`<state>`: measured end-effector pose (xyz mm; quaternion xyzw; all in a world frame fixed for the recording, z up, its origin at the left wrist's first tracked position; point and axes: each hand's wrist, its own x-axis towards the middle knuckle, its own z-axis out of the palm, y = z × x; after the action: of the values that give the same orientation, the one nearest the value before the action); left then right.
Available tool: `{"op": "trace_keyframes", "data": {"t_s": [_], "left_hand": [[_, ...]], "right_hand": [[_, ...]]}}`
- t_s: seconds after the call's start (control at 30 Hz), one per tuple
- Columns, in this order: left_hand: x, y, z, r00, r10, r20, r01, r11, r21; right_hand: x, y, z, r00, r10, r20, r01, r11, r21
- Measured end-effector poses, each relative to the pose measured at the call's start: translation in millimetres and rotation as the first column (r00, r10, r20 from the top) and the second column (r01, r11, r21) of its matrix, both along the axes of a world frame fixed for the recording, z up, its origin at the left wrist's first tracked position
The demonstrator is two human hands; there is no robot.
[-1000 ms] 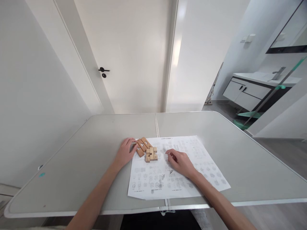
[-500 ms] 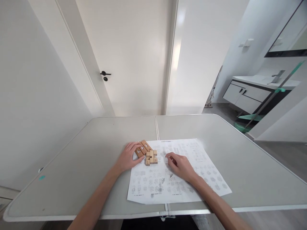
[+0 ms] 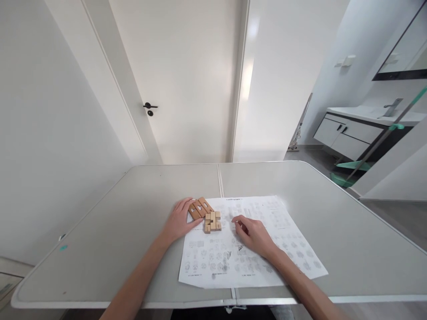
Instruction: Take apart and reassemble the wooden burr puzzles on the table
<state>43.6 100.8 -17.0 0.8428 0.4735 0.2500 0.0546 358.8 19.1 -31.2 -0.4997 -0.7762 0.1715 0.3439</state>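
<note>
My left hand (image 3: 179, 222) rests at the left side of several brown wooden puzzle pieces (image 3: 200, 208), which have slots cut in them and lie side by side. Its thumb is spread from the fingers, and the fingertips touch the near-left pieces or lie very close to them. Right beside these is a group of paler notched wooden pieces (image 3: 212, 221), set together on a printed paper sheet (image 3: 210, 258). My right hand (image 3: 254, 233) lies on the sheet to the right of the pale pieces, apart from them. Its fingers are curled in, with nothing visible in them.
The sheet, with rows of small printed figures, lies across the seam of a light grey folding table (image 3: 116, 249). A white door (image 3: 187, 80) stands behind the table. To the right are a washbasin cabinet (image 3: 348, 133) and a green dustpan (image 3: 343, 179).
The view has shifted slightly. My left fingers have drawn back a little from over the brown pieces, showing more of them. My right hand and the pale pieces stay in place.
</note>
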Motion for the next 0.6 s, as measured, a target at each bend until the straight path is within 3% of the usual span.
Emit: {"op": "trace_keyframes", "data": {"t_s": [0.6], "left_hand": [[41.6,2.2,-3.6,0.991,0.125,0.056,-0.13,0.987,0.091]], "right_hand": [[-3.0,2.7,-0.6,1.0,0.005,0.016,-0.006,1.0,0.024]]}}
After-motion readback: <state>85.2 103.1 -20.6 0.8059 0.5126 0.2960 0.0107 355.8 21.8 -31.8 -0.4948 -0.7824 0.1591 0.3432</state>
